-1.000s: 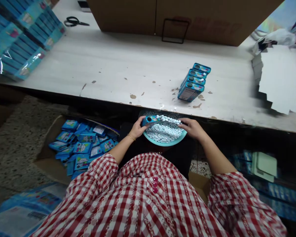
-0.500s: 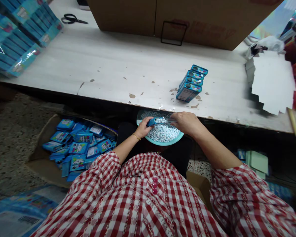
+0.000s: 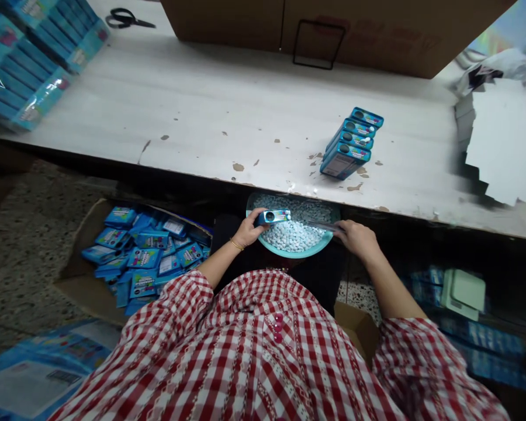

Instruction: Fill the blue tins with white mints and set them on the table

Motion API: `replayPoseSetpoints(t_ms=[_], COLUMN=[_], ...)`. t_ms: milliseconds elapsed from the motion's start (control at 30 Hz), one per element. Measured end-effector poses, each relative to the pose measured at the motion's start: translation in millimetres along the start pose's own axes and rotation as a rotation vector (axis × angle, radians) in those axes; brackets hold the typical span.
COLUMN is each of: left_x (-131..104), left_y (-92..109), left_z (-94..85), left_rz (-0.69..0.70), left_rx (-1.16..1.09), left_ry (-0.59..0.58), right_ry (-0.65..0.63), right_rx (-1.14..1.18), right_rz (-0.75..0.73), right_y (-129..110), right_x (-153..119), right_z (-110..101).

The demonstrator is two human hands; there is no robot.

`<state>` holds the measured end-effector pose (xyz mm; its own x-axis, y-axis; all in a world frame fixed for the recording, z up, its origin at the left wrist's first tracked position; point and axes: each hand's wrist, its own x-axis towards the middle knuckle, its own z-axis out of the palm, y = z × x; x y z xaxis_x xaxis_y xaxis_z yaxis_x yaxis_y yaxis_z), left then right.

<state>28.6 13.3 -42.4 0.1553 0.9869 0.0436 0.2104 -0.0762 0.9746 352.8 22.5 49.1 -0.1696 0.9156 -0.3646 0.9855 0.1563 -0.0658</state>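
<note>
My left hand [image 3: 248, 228] is closed around a small blue candy box [image 3: 275, 217] above the left part of a turquoise bowl [image 3: 296, 254]. The box's printed end with a dark round spot faces up, and a few white pieces sit at its right end. Small white candies [image 3: 289, 235] fill the bowl. At the bowl's right rim, my right hand [image 3: 356, 237] grips a thin, see-through scoop [image 3: 324, 225], its far end down among the candies. Several similar blue boxes [image 3: 348, 153] stand in a row on the table, with white pieces on top of some.
A carton [image 3: 76, 280] of blue boxes stands at lower left. On the white table [image 3: 193, 123] are black scissors [image 3: 127, 19], wrapped blue packs [image 3: 30, 76], a large brown carton [image 3: 355, 35] with a wire stand [image 3: 319, 44], and a white card stack [image 3: 504, 140].
My right hand has drawn back rightward from the box, lowering the scoop into the candies. The box in my left hand has turned so its printed end shows. The view has shifted slightly.
</note>
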Motion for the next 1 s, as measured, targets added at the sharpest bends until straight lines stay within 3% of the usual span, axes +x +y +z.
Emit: replayPoseSetpoints(t_ms=[133,267,433,533,700,833,1000], left_x=[10,18,14,10,8,11,12], left_y=[-13,-11,1,4,3,10,19], left_z=[11.7,26.4,17.2,-2.5,-16.8,-2.9,11.9], left_rz=[-0.095,-0.118,-0.058,-0.025,-0.025,0.009,0.06], left_rx=[-0.052,-0.101,-0.111,-0.062,0.051,0.128,0.181], left_ry=[0.056,0.023,0.066,0.137,0.161,0.087,0.018], right_ry=[-0.052,-0.032,0.021,0.062,0.064,0.07,0.022], right_rx=[0.148,0.326,0.627,0.785,0.832,0.648,0.114], right_rz=[0.001,0.029,-0.023,-0.101,-0.19,-0.268,-0.216], right_y=[-33,-62,-42,-22,-14,-37,-84], right_x=[29,55,59,49,31,20,11], right_z=[44,77,88,72,16,-30,-73])
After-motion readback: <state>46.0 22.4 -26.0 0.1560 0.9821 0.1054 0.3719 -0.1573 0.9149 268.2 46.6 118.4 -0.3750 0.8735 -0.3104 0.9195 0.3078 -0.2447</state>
